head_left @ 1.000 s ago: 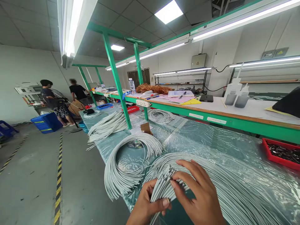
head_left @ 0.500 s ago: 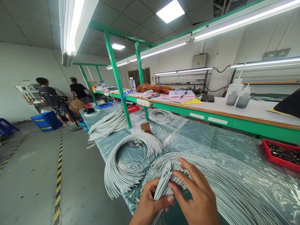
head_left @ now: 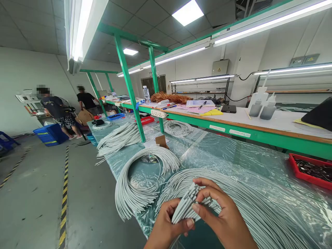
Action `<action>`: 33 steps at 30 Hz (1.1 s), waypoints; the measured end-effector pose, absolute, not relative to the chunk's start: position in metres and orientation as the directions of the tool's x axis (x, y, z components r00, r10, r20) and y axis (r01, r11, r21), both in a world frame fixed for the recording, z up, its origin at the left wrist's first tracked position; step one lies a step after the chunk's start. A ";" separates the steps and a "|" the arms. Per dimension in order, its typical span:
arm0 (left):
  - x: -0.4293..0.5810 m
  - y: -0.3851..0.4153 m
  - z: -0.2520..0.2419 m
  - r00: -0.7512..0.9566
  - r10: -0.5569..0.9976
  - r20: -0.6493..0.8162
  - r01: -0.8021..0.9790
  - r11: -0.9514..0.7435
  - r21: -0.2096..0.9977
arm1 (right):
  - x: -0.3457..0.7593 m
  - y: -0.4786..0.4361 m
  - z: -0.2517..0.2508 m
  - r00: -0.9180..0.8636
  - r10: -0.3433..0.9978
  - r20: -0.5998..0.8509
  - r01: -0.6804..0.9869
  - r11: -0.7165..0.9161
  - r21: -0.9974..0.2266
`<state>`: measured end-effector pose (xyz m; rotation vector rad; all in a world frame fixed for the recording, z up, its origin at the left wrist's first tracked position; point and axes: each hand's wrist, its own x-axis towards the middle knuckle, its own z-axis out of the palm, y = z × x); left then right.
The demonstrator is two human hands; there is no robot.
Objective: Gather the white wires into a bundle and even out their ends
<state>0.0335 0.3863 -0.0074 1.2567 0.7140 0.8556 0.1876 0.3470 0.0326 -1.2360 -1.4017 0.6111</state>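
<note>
Fingers point(head_left: 207, 188) of both hands are closed tight on a grey cable bundle point(head_left: 188, 204), a narrow pinch with no gap we can make out. Bundle sits between the hands, held up just above the near part of the table, over a large coil of the same cable point(head_left: 233, 204). Left hand point(head_left: 168, 221) grips from the left, thumb pressed across the strands. Right hand point(head_left: 223, 214) wraps in from the right, fingertips curled over and thumb on the strand ends. We read the step in hand as sorting and evening up these ends by hand. A few strands stick out to the right of the grip, so we judge they need gathering in.

Going left to right: yellow-and-black hazard tape point(head_left: 63, 204) runs along the floor, with a blue plastic crate point(head_left: 50, 134) beyond it. Two co-workers point(head_left: 55, 107) stand well off at the far left, away from the bundle. A second coil of grey cable point(head_left: 135, 186) lies on the plastic-sheeted table point(head_left: 212, 152), left of the hands, with more loose cable point(head_left: 118, 138) further along. Past that is a small cardboard piece point(head_left: 162, 141). On the right, a red tray of small dark parts point(head_left: 310, 172) sits at the table's edge. Behind it, a raised green-framed table point(head_left: 249, 133) carries two plastic squeeze bottles point(head_left: 261, 109).
</note>
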 end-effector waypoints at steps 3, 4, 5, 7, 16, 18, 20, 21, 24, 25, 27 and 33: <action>0.036 0.386 -0.006 0.503 0.864 -0.003 -0.142 0.086 0.986 | 0.187 0.347 0.032 0.188 0.907 0.376 0.282 0.317 -0.906; 0.036 0.385 -0.005 0.495 0.869 -0.010 -0.141 0.092 0.986 | 0.186 0.346 0.031 0.202 0.908 0.366 0.264 0.309 -0.914; 0.038 0.385 -0.004 0.487 0.873 -0.019 -0.141 0.101 0.985 | 0.186 0.346 0.030 0.221 0.909 0.353 0.244 0.299 -0.923; 0.040 0.384 -0.002 0.475 0.879 -0.034 -0.147 0.118 0.982 | 0.185 0.345 0.028 0.263 0.906 0.333 0.205 0.285 -0.936; 0.040 0.386 -0.002 0.502 0.865 -0.018 -0.119 0.090 0.989 | 0.186 0.350 0.008 0.277 0.742 0.610 0.491 0.436 -0.754; 0.040 0.387 -0.004 0.498 0.867 -0.010 -0.118 0.078 0.990 | 0.188 0.351 0.006 0.173 0.617 0.768 0.642 0.520 -0.563; 0.039 0.387 -0.005 0.488 0.873 -0.003 -0.116 0.068 0.991 | 0.190 0.353 0.007 0.062 0.510 0.858 0.741 0.553 -0.382; 0.039 0.387 -0.005 0.484 0.875 -0.004 -0.111 0.066 0.992 | 0.190 0.353 0.007 0.023 0.475 0.880 0.774 0.549 -0.317; 0.038 0.385 -0.005 0.487 0.873 -0.005 -0.099 0.061 0.993 | 0.192 0.354 0.009 -0.029 0.425 0.905 0.838 0.503 -0.209; 0.038 0.385 -0.004 0.491 0.871 -0.005 -0.098 0.061 0.993 | 0.192 0.354 0.009 -0.025 0.421 0.907 0.853 0.482 -0.200; 0.038 0.384 -0.003 0.500 0.866 -0.005 -0.095 0.061 0.994 | 0.192 0.354 0.010 -0.020 0.424 0.906 0.869 0.455 -0.194; 0.040 0.384 -0.003 0.505 0.863 0.017 -0.111 0.046 0.993 | 0.190 0.353 0.022 -0.073 0.402 0.913 0.848 0.507 -0.155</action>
